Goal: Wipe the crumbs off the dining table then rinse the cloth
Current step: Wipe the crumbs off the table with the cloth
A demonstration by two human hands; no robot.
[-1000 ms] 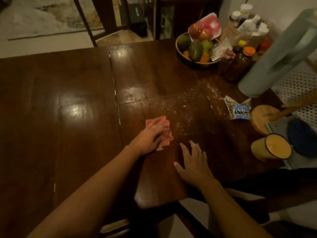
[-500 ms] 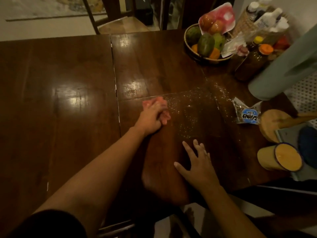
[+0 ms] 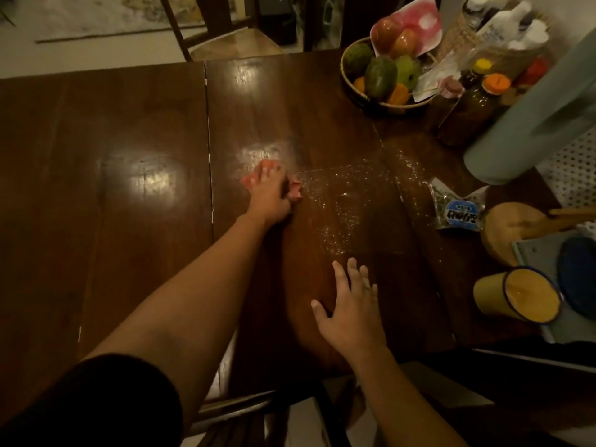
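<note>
Grips a bunched pink cloth (image 3: 295, 192) with the left hand (image 3: 269, 198), fingers curled over it, pressing it onto the dark wooden counter (image 3: 129, 162) about mid-surface. Sits right at the left edge of the pale crumbs (image 3: 338, 204), scattered in a band running off to the far right. Lays the right hand (image 3: 350, 312) flat on the wood nearer in, fingers spread, holding nothing, just short of the crumb patch. Over on the right: a small blue-labelled packet (image 3: 458, 212), a yellow mug (image 3: 516, 300) by the near edge, and a fruit basket (image 3: 353, 91) at the far side.
</note>
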